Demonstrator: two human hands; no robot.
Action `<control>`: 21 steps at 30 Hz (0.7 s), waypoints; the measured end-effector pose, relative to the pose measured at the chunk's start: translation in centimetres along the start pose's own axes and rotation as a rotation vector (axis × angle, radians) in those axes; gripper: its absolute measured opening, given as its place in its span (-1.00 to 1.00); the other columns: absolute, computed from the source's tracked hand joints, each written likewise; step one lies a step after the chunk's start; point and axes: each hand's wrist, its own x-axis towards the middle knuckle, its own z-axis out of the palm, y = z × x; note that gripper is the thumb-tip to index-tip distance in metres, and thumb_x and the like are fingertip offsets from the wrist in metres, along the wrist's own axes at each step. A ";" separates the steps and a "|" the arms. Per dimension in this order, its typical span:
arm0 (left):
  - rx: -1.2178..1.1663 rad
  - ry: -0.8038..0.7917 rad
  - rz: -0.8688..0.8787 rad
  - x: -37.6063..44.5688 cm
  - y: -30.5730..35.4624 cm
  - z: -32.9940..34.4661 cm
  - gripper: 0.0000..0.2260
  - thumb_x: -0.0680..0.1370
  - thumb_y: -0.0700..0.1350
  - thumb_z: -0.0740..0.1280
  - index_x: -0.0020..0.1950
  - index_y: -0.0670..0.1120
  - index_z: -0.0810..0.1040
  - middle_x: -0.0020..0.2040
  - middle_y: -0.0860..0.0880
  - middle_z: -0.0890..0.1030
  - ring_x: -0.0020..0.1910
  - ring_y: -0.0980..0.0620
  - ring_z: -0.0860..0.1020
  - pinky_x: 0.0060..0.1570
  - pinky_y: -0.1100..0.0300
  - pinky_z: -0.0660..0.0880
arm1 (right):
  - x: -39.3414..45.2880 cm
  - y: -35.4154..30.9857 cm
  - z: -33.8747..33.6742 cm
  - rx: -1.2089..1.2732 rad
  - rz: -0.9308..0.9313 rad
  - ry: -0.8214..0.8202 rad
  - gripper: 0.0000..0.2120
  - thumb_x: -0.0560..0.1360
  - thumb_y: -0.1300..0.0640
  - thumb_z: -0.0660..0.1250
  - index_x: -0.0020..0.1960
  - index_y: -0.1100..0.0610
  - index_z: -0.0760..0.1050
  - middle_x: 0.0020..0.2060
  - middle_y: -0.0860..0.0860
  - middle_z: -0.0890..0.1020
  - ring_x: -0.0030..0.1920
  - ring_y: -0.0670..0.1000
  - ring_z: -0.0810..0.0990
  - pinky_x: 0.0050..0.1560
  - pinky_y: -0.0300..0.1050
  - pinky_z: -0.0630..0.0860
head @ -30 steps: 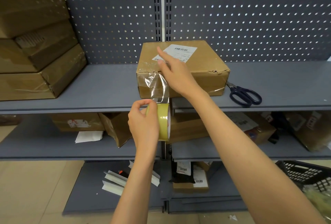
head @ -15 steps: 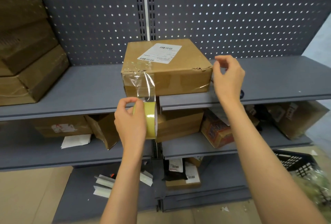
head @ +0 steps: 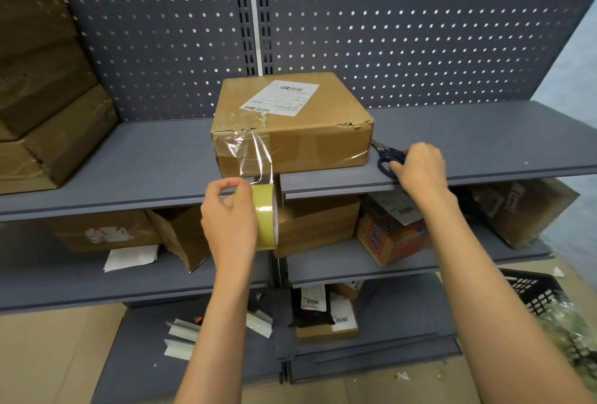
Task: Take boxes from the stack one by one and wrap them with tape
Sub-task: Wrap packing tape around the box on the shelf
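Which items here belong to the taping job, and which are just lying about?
In use: labelled box, tape roll in left hand, scissors under right hand, box stack.

Lying about: lower-shelf boxes, loose paper, black crate.

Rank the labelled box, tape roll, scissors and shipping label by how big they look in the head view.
1. Labelled box
2. Shipping label and tape roll: look alike, and the roll is nearer, so unranked
3. Scissors, partly hidden under the right hand

Black crate [head: 536,293] at lower right — white paper [head: 130,257] on the middle shelf [head: 64,284].
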 end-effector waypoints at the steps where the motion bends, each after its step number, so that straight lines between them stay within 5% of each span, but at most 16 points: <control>1: -0.002 -0.001 -0.001 0.0 0.0 0.0 -0.89 0.58 -0.12 0.28 0.09 -0.06 0.53 -0.45 0.09 0.37 -0.59 0.29 0.38 -0.55 0.46 0.26 | -0.1 -0.1 0.0 -0.023 -0.004 -0.003 -0.75 0.54 0.17 0.32 0.06 0.37 0.52 0.05 0.30 0.54 0.08 0.27 0.49 0.03 0.07 0.44; 10: -0.009 -0.004 -0.007 -0.1 0.1 -0.1 -0.91 0.59 -0.12 0.27 0.07 -0.05 0.53 -0.45 0.06 0.38 -0.59 0.28 0.38 -0.58 0.46 0.24 | -0.8 -0.7 -1.4 0.221 0.044 0.163 -0.68 0.63 0.11 0.16 0.24 0.36 0.36 0.18 0.28 0.48 0.18 0.27 0.45 0.05 0.04 0.35; 14: -0.016 0.002 -0.020 -0.2 0.0 0.1 -0.89 0.59 -0.12 0.27 0.08 -0.06 0.53 -0.45 0.06 0.35 -0.60 0.27 0.36 -0.58 0.47 0.22 | -1.0 -2.4 -3.3 0.572 -0.144 0.193 -0.73 0.57 0.06 0.28 0.15 0.24 0.46 -0.05 0.04 0.59 -0.09 -0.06 0.55 -0.10 -0.27 0.44; 16: -0.020 0.005 -0.021 -0.2 0.1 0.1 -0.89 0.59 -0.12 0.27 0.08 -0.07 0.54 -0.44 0.05 0.36 -0.60 0.28 0.36 -0.58 0.47 0.23 | -1.8 -3.5 -4.0 0.709 -0.240 0.121 -0.71 0.49 0.03 0.40 0.10 0.20 0.50 -0.19 -0.09 0.59 -0.23 -0.20 0.54 -0.19 -0.38 0.49; 18: -0.024 0.008 -0.022 -0.3 0.1 0.1 -0.87 0.59 -0.12 0.27 0.10 -0.09 0.54 -0.43 0.05 0.36 -0.59 0.29 0.37 -0.57 0.47 0.24 | -2.6 -4.3 -4.3 0.760 -0.345 -0.027 -0.64 0.37 -0.01 0.51 0.03 0.18 0.53 -0.24 -0.07 0.62 -0.26 -0.15 0.58 -0.20 -0.29 0.55; 21: -0.027 0.010 -0.024 -0.3 0.1 0.2 -0.86 0.59 -0.13 0.27 0.11 -0.10 0.54 -0.42 0.05 0.38 -0.59 0.30 0.38 -0.57 0.48 0.24 | -4.1 -5.3 -4.1 0.607 -0.440 -0.270 -0.51 0.25 -0.13 0.57 -0.01 0.14 0.50 -0.21 -0.04 0.63 -0.23 -0.09 0.59 -0.18 -0.26 0.55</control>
